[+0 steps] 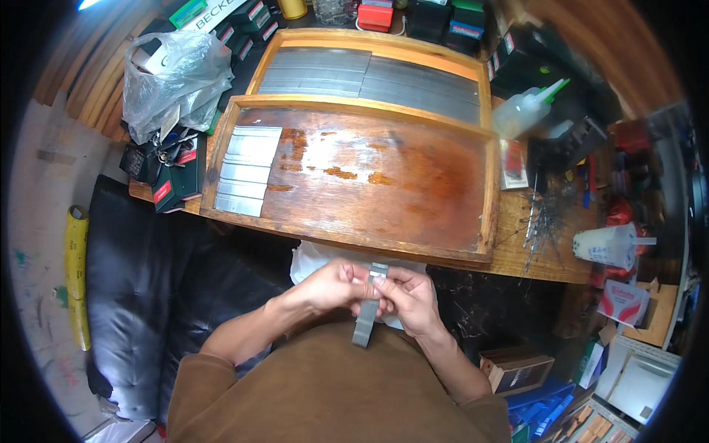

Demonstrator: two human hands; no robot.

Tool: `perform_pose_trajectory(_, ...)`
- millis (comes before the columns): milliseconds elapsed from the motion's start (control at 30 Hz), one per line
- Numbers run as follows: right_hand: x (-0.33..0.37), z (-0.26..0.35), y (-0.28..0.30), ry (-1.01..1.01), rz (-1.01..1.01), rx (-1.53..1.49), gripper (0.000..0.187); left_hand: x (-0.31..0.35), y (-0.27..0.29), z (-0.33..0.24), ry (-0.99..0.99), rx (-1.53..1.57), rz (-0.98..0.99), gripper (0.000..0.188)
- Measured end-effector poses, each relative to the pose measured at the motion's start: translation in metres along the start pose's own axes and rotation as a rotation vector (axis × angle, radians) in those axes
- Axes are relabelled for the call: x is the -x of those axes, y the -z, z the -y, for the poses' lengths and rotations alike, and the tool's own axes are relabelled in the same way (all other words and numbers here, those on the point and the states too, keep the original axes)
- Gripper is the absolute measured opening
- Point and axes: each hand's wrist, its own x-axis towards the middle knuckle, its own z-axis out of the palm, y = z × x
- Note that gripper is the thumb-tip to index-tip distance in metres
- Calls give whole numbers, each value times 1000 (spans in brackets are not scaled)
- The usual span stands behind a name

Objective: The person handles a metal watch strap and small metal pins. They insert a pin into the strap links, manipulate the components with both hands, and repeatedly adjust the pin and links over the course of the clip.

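Note:
In front of my chest a narrow, flat grey metal strip (365, 325) hangs tilted, its lower end close to my brown shirt. My right hand (412, 297) grips its upper part, thumb pressed on the face near a small pale patch. From the other side my left hand (334, 285) is closed, with fingertips pinched at the strip's edge; exactly what they grasp is partly hidden. Beyond my hands lies a shallow wooden tray (354, 233). Several silvery metal strips (247, 171) sit side by side at its left end.
Behind stands a second wooden tray (484, 92) with rows of grey strips (317, 71). A plastic bag (177, 77) and dark boxes (177, 181) are at left. Right are a squeeze bottle (521, 111), loose thin drill bits (533, 221) and a drink cup (605, 246) near the table edge.

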Motion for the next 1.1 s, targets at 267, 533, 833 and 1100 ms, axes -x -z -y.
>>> perform_pose_trajectory(267, -10, -3, -16, 199, -116, 144, 9, 2, 1, 1, -171, -189, -107, 18)
perform_pose_trajectory(533, 3, 7, -34, 790, 40, 679, 16, 35, -6, 11, -761, -695, -344, 20)
perform_pose_trajectory(833, -13, 15, -29, 672, 248, 645, 26, 44, -4, 17, -786, -704, -437, 26)
perform_pose_trajectory(1100, -11, 26, -35, 611, 233, 673, 17, 43, -6, 18, -698, -656, -431, 15)
